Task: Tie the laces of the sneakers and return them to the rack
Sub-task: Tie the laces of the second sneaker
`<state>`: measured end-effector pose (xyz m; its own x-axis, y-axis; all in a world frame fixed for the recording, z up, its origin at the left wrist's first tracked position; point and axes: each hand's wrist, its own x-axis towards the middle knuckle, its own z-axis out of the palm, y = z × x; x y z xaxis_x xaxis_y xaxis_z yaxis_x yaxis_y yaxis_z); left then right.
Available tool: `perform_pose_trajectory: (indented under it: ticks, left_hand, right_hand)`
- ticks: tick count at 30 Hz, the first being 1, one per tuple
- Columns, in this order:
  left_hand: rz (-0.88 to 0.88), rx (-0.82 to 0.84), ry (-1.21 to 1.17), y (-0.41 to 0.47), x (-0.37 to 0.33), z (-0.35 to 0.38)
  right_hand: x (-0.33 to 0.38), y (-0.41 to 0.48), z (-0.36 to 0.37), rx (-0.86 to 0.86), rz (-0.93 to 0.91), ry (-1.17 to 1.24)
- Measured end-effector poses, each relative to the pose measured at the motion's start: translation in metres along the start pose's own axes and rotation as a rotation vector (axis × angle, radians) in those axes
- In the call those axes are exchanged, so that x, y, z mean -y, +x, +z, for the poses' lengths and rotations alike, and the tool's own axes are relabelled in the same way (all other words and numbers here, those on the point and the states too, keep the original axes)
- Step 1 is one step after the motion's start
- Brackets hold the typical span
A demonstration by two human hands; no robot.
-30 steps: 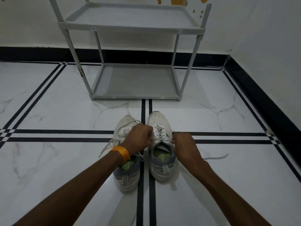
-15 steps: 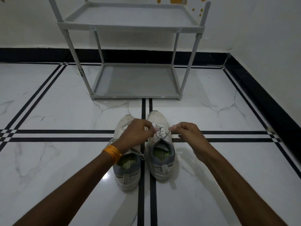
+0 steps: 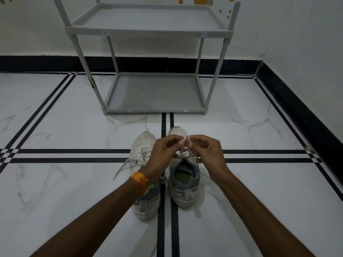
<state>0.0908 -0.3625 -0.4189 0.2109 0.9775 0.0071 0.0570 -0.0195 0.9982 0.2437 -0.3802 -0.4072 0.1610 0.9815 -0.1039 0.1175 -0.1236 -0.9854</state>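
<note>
Two white sneakers with grey heels stand side by side on the floor, toes pointing at the rack. The left sneaker (image 3: 143, 147) has loose laces (image 3: 126, 164) trailing out to its left. Over the right sneaker (image 3: 184, 184) both hands meet. My left hand (image 3: 163, 154), with orange bangles on its wrist, and my right hand (image 3: 206, 154) each pinch the right sneaker's lace (image 3: 186, 142), which is lifted into a small loop between the fingertips. The grey rack (image 3: 154, 93) stands behind the shoes with nothing on its two shelves.
The white marble floor has black inlay stripes (image 3: 74, 155) crossing under the shoes. A black skirting (image 3: 297, 115) and white wall run along the right side and the back. The rack's legs (image 3: 83, 60) stand close to the back wall.
Both hands have come together above the right sneaker and raised its lace into a loop; earlier they were apart, pulling the lace ends sideways.
</note>
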Motion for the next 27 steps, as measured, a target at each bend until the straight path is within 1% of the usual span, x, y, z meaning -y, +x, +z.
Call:
perform_pose_trajectory:
  ticks: [4, 11, 14, 17, 19, 22, 24, 27]
  left_hand:
    - [0.043, -0.031, 0.088, 0.002, 0.007, -0.001]
    - [-0.015, 0.033, 0.016, 0.008, 0.008, -0.007]
    - [-0.085, 0.04, -0.042, 0.012, 0.005, -0.008]
    - [-0.18, 0.104, 0.02, 0.019, 0.001, -0.011]
    - [-0.207, 0.166, 0.073, 0.023, -0.002, -0.014]
    - [-0.161, 0.217, 0.151, 0.026, -0.003, -0.014]
    - [-0.129, 0.233, 0.114, 0.024, -0.002, -0.011]
    - [-0.116, 0.168, 0.04, 0.02, 0.003, -0.008]
  right_hand:
    - [-0.003, 0.004, -0.001, -0.006, 0.043, -0.024]
    - [-0.004, 0.009, -0.007, 0.064, 0.116, -0.003]
    - [-0.001, 0.013, -0.009, 0.16, 0.123, -0.046]
    - [0.005, 0.015, -0.012, 0.312, 0.099, -0.174]
    - [0.007, 0.016, -0.015, 0.329, 0.055, -0.239]
    - [0.01, 0.019, -0.017, 0.336, -0.028, -0.256]
    - [0.013, 0.02, -0.017, 0.345, -0.073, -0.339]
    - [0.013, 0.02, -0.015, 0.382, -0.091, -0.398]
